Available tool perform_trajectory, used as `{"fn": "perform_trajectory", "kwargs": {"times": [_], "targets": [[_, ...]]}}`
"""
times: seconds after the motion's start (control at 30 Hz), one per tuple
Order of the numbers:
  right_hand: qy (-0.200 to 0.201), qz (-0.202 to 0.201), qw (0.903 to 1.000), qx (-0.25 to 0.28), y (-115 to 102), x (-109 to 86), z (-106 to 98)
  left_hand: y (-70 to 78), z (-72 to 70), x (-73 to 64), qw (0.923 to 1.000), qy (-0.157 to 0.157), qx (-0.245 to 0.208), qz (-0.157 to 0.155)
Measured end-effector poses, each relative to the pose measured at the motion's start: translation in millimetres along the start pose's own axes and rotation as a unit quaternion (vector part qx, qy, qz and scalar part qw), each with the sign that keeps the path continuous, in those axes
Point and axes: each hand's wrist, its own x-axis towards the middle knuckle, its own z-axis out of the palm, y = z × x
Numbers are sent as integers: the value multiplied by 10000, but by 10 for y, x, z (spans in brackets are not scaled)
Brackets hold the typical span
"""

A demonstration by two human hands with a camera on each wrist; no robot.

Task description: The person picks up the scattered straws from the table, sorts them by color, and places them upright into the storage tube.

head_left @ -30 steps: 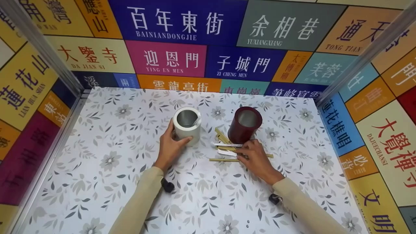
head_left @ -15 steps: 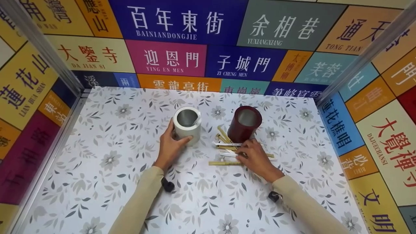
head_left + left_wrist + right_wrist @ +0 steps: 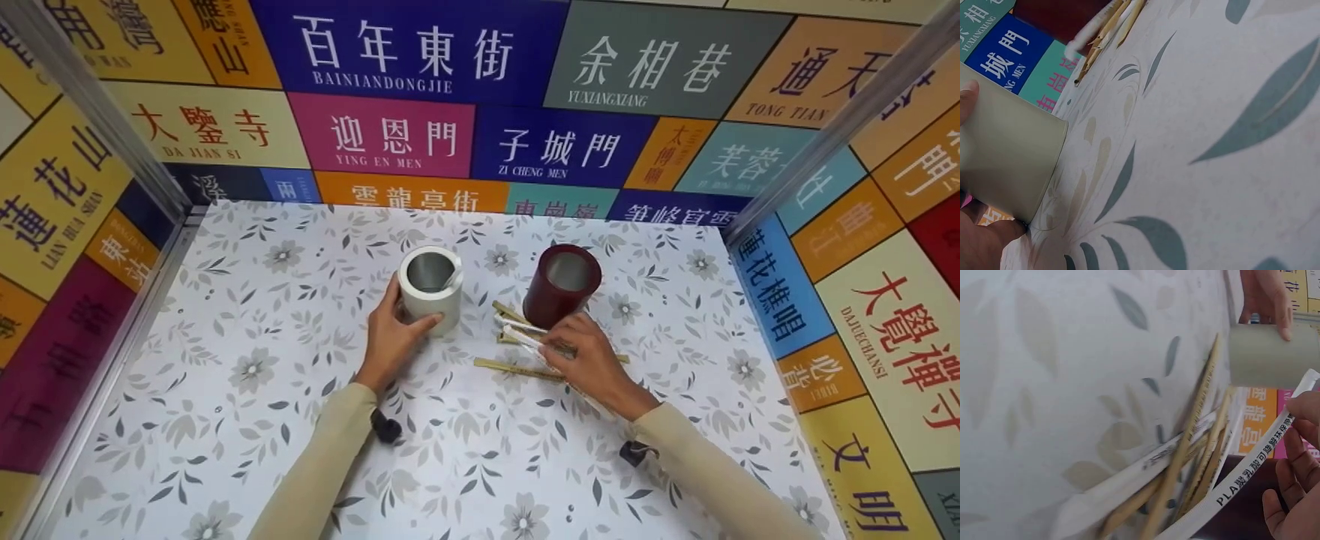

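Pinching prob. wrapped straw, R hand; L hand grips wht cup.

Pale canister upright in left fingers; white straw in right fingers.

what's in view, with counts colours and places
white container: 1, off-white, left of centre
red container: 1, dark red, right of centre
held white stick: 1, white, before red container
other white sticks: count unclear, white, piled there
tan sticks: several, tan, before red container
white strip: 1, white, inside white container
tabletop: 1, white floral, underneath
wall panels: many, multicoloured, back and sides
metal posts: 2, grey, back corners
left hand: 1, bare, gripping white container
right hand: 1, bare, pinching held white stick
sleeves: 2, beige, both arms
wrist devices: 2, black, at wrists
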Motion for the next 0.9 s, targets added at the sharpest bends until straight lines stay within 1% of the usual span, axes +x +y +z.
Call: {"fn": "perform_trajectory", "kwargs": {"times": [0.1, 0.23, 0.37, 0.53, 0.6, 0.67, 0.77, 0.83, 0.9], "targets": [[103, -139, 9992, 352, -80, 81, -10, 5, -5, 2, 10000, 0, 33, -43], [292, -403, 9967, 636, -195, 191, -3, 7, -6, 4, 9999, 5, 107, -27], [480, -494, 9932, 940, -399, 316, -20, 2, -4, 3, 9999, 39, 136, -24], [514, -394, 9898, 1272, -757, 519, -125, -4, -15, 1, 9999, 64, 141, -35], [506, -328, 9892, 1339, -848, 605, -167, -4, -18, -1, 9999, 66, 146, -24], [506, -215, 9893, 1348, -854, 687, -184, -1, -18, -1, 9999, 47, 154, -18], [514, 38, 9890, 1385, -797, 822, -198, 0, -13, 5, 9999, 0, 148, 8], [500, 202, 9892, 1360, -760, 933, -214, -2, -10, 10, 9999, -15, 135, 6], [481, 329, 9892, 1347, -773, 1057, -250, -7, -10, 13, 9999, -1, 115, 12]]}}
